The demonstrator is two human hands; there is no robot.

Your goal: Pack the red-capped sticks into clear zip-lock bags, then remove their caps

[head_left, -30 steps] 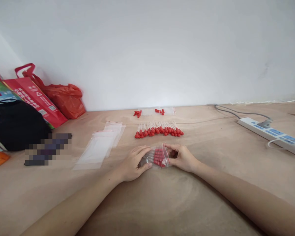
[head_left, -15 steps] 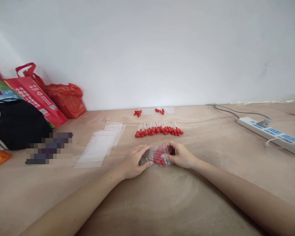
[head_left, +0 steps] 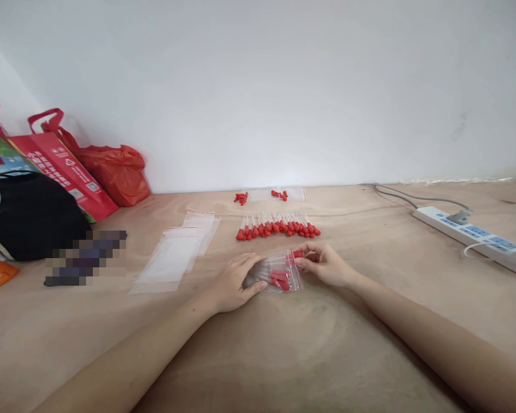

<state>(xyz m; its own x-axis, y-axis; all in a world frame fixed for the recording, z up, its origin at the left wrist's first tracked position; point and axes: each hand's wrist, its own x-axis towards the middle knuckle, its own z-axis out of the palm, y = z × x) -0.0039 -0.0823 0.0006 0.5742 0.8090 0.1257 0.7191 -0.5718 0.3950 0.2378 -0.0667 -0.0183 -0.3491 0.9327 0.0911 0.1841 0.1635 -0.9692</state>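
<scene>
Both hands pinching crinkly clear zip bag, seemingly red-bulbed droppers inside

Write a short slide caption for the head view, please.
Left hand and right hand hold a small clear bag of red-tipped droppers.

One filled zip bag between my two hands, left hand and right hand. One row of red-bulbed droppers, too small to count. Empty zip bags: two stacks. Two small far packets, I think. One power strip. Three carrier bags.
</scene>
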